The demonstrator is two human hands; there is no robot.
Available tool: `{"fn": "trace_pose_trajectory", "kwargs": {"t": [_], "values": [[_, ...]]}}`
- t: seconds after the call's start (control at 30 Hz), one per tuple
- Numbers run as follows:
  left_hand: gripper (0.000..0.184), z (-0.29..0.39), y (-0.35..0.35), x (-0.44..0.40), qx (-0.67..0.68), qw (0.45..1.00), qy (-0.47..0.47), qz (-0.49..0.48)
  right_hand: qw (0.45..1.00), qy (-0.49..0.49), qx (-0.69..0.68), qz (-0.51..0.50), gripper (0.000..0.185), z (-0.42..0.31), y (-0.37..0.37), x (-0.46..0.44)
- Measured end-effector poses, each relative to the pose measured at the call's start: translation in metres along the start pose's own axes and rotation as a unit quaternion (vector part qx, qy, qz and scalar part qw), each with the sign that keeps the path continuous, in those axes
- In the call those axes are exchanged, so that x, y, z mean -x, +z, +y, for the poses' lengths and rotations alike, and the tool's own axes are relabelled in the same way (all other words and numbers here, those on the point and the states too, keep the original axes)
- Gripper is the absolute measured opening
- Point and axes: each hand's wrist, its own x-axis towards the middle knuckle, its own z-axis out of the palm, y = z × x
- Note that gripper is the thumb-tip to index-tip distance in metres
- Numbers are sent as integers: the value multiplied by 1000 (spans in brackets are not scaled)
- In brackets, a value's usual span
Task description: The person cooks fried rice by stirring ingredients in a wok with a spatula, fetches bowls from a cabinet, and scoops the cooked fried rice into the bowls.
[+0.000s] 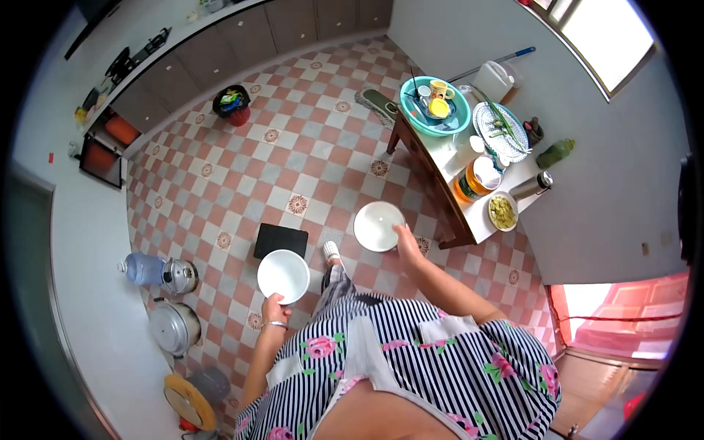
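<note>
My left hand (275, 311) grips the near rim of a white bowl (284, 276), which looks bare inside. Another white bowl (378, 226), also with nothing visible in it, is pinched at its right rim by my right hand (408, 243). Both bowls are held in front of me above the tiled floor, apart from each other. A flat black square object (281, 240) shows partly behind the left bowl.
On my right stands a table (482, 229) bearing a teal basin (445, 127), a patterned plate (480, 117), a bowl of chopped food (502, 212) and a flask (532, 186). Pots (174, 328) and a water jug (144, 269) line the left wall. A bin (239, 116) stands by the cabinets.
</note>
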Motion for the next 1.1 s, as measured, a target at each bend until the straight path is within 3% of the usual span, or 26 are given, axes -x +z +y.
{"fn": "trace_pose_trajectory", "kwargs": {"t": [0.07, 0.1, 0.2, 0.27, 0.33, 0.37, 0.4, 0.47, 0.5, 0.53, 0.67, 0.83, 0.9, 1.0, 1.1], "values": [[35, 43, 38, -37, -27, 999, 4, -27, 1000, -16, -3, 25, 36, -35, 20, -28], [33, 71, 63, -46, -115, 992, -12, -46, 998, -4, -27, 47, 38, -51, 25, -40], [31, 131, 158, -85, -221, 968, 96, -66, 988, -54, -47, 134, 40, -95, 16, -85], [33, 177, 230, -108, -295, 933, 138, -150, 968, -149, -25, 201, 45, -114, -10, -128], [41, 197, 306, -147, -315, 891, 248, -214, 944, -161, -78, 278, 45, -181, 6, -111], [45, 207, 344, -166, -318, 865, 302, -243, 917, -265, -70, 289, 46, -182, -19, -137], [48, 225, 390, -165, -352, 800, 421, -244, 879, -367, -58, 297, 46, -189, -41, -163], [53, 262, 514, -158, -424, 687, 550, -213, 783, -474, 93, 392, 47, -242, -73, -206], [54, 270, 552, -156, -427, 675, 554, -233, 757, -485, 125, 421, 47, -261, -80, -216], [56, 275, 588, -159, -403, 622, 626, -243, 729, -494, 157, 447, 46, -279, -84, -225], [53, 285, 706, -180, -359, 465, 759, -281, 643, -504, 240, 524, 44, -348, -85, -260], [52, 292, 788, -204, -392, 342, 812, -263, 583, -499, 331, 550, 47, -392, -99, -299], [54, 300, 807, -218, -386, 321, 822, -267, 563, -513, 372, 531, 48, -407, -104, -319], [55, 316, 809, -238, -402, 313, 820, -261, 542, -506, 441, 506, 50, -419, -103, -349], [55, 342, 773, -261, -441, 338, 791, -255, 560, -477, 472, 486, 45, -414, -93, -380]]}}
